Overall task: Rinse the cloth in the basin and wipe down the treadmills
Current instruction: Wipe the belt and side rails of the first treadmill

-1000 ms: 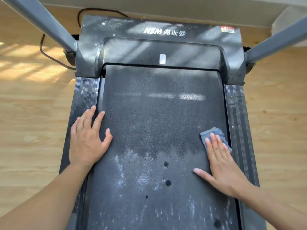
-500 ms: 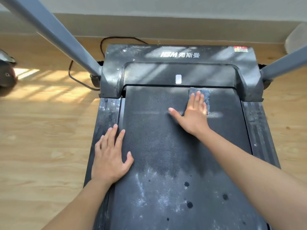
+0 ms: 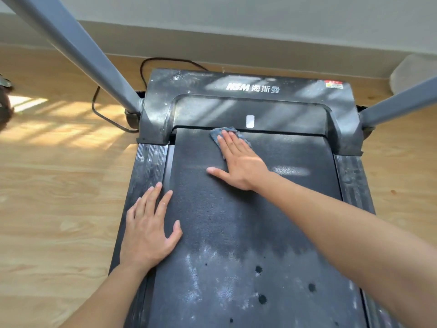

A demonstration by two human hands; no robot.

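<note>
A dusty black treadmill (image 3: 260,209) fills the view, its belt running away from me to a grey motor cover. A small blue cloth (image 3: 216,134) lies flat on the belt's far end, just below the cover. My right hand (image 3: 238,159) presses it down with straight fingers, thumb spread to the left. My left hand (image 3: 149,228) rests flat on the belt's left edge, fingers reaching over the side rail. White dust streaks and dark wet spots mark the near part of the belt.
Two grey uprights (image 3: 82,55) rise from both sides of the motor cover (image 3: 250,91). A black cable (image 3: 111,119) loops on the wooden floor at the left. A wall runs behind. A white object (image 3: 411,76) sits at the far right, a dark thing (image 3: 4,105) at the left edge.
My right hand slid the cloth from the belt's right edge up to its far end, then leftwards along it. My left hand stayed planted on the left rail.
</note>
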